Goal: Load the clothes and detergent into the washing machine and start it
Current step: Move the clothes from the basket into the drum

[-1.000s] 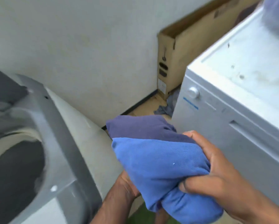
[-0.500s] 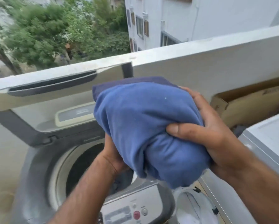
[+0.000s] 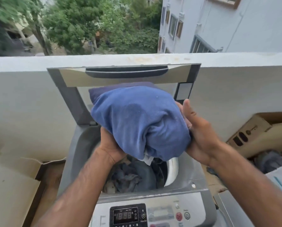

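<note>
I see two bare hands holding a big blue bundle of clothes (image 3: 142, 122) right over the open top of the washing machine (image 3: 186, 182). The left hand (image 3: 111, 145) cups the bundle from below, and its fingers are tucked under the cloth, so I cannot see them. The right hand (image 3: 197, 128) presses on the bundle's right side – its thumb (image 3: 186, 107) sticks up and the other fingers are wrapped around the cloth. A bit of white cloth pokes out at the bottom. Down in the tub lie more clothes (image 3: 133, 176), grey and dark. The lid (image 3: 124, 76) stands up behind the bundle, against a pale wall. The panel (image 3: 146, 213) near me has a small screen with numbers and a red button (image 3: 179, 216) – cardboard boxes sit on both sides
</note>
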